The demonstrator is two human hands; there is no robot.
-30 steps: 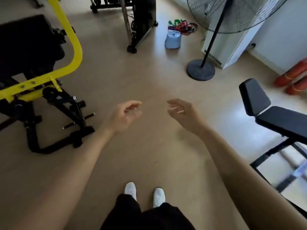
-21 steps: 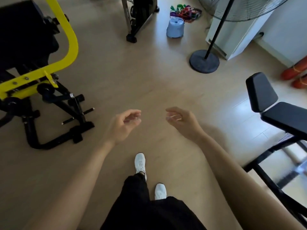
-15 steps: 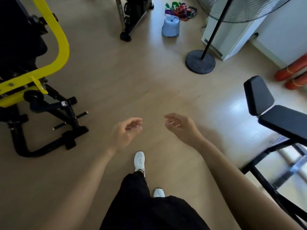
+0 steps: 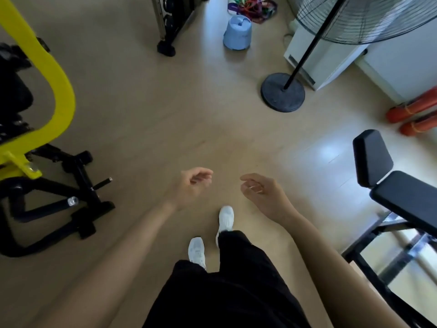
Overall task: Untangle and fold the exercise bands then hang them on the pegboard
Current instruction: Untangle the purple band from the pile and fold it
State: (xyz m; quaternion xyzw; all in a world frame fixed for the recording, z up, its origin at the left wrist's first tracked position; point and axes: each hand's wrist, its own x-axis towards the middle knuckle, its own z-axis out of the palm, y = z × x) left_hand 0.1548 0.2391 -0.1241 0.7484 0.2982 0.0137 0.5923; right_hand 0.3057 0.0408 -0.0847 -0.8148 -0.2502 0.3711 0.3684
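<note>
walk to the tangled bands (image 4: 251, 7) past the stool (image 4: 237, 33), your loosely curled, empty left hand (image 4: 192, 188) and right hand (image 4: 262, 194) ready.

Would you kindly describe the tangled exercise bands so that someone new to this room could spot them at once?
Find the large standing fan at the upper right, then look left of it to the pale blue stool on the floor. The exercise bands lie just beyond that stool, at the picture's top edge. They are the only multicoloured tangle, red, green and purple loops.
</note>
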